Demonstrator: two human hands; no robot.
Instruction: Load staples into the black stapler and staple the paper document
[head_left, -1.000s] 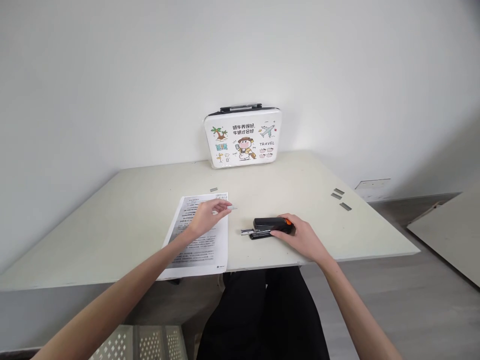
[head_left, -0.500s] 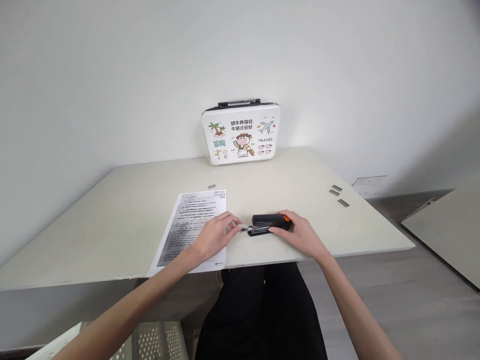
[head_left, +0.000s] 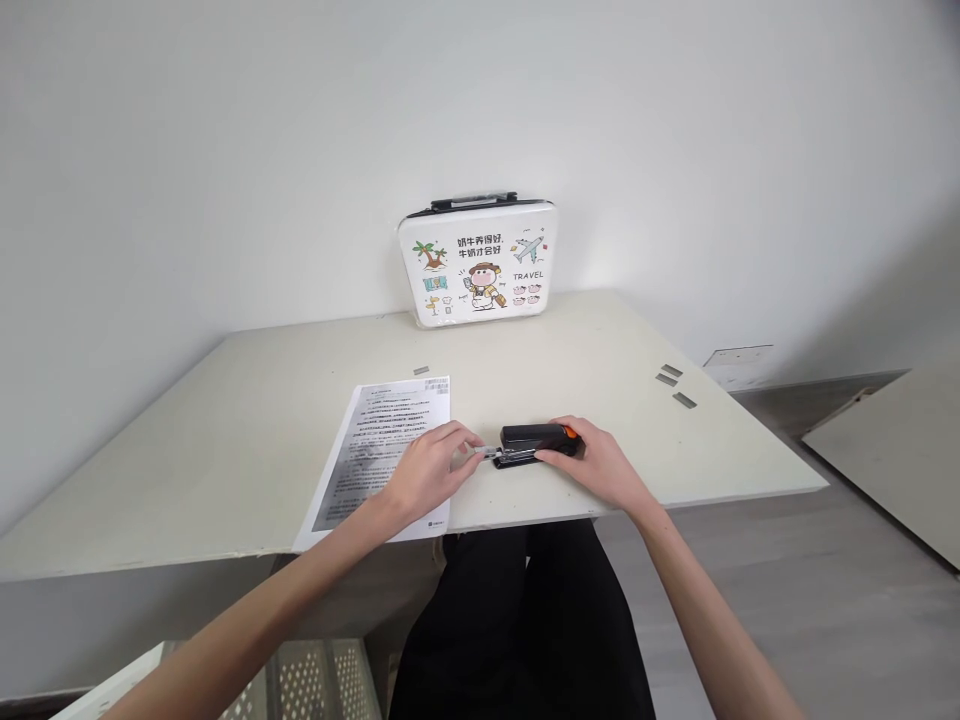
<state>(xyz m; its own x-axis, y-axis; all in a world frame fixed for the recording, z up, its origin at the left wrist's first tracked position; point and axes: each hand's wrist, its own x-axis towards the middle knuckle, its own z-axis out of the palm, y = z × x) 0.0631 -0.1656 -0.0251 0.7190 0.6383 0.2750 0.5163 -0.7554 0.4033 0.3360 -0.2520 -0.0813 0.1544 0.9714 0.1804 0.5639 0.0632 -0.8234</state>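
Note:
My right hand (head_left: 600,468) is closed around the back of a black stapler (head_left: 534,437) with an orange part, which lies on the table with its top arm lifted off the base. My left hand (head_left: 431,468) pinches a small silvery strip of staples (head_left: 487,453) at the stapler's front end. How far the strip reaches into the metal track is too small to tell. Under my left hand and forearm lies a printed sheet of paper (head_left: 375,425), its lower edge at the table's front edge.
Three grey staple strips (head_left: 684,400) lie on the right of the white table (head_left: 225,440), and another strip (head_left: 421,370) is beyond the paper. A white cartoon-printed case (head_left: 480,265) stands against the wall. Below the table at left is a perforated crate (head_left: 300,685).
The view has shifted slightly. My left hand keeps its pinch at the stapler's front, and my right hand stays on the stapler; I see hardly any other movement.

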